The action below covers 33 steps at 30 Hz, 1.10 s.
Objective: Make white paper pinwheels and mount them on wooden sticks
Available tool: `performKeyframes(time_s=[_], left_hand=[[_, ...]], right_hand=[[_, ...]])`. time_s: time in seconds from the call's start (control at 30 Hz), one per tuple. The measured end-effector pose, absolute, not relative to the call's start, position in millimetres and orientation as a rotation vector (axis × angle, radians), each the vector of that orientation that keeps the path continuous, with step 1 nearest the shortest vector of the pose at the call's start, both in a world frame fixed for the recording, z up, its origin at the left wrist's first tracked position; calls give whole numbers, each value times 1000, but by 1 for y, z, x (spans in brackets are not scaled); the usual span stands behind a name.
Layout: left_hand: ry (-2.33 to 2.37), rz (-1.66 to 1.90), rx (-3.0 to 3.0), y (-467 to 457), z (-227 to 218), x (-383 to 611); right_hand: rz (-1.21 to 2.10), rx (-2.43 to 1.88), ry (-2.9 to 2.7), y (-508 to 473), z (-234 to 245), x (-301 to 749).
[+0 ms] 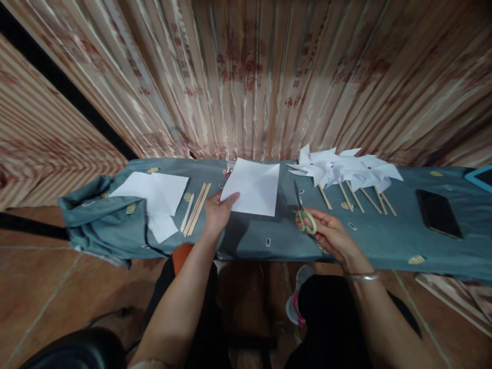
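My left hand (219, 211) pinches the lower left corner of a white sheet of paper (253, 185), its thumb on top. The sheet is held a little above the blue-green cloth, casting a shadow below. To the right, my right hand (325, 229) grips the green handles of a pair of scissors (306, 221). The blades point away from me, and a gap separates them from the paper. Behind the sheet's left edge, a small red and silver item (229, 172) is partly hidden.
Several white paper pinwheels (348, 166) on wooden sticks lie at the back right. Left are thin wooden sticks (198, 210), a white pen (187, 212) and more paper (161, 189), partly under folded cloth (103, 220). A dark phone (438, 212) lies far right. A pleated curtain (246, 77) hangs behind.
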<state>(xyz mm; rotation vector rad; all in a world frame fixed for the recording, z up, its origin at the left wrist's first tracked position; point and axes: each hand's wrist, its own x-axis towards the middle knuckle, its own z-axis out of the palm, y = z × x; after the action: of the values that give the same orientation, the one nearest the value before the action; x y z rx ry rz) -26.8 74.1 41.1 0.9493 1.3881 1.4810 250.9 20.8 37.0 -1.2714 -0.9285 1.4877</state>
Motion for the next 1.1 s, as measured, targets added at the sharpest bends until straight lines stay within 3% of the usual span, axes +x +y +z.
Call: performKeyframes(time_s=[0.33, 1.1], left_hand=[[1324, 1571, 814, 77, 47, -43], [1332, 1491, 913, 69, 47, -33]], right_hand=[[1755, -1261, -1250, 2, 53, 234], [1801, -1307, -1340, 5, 48, 225]])
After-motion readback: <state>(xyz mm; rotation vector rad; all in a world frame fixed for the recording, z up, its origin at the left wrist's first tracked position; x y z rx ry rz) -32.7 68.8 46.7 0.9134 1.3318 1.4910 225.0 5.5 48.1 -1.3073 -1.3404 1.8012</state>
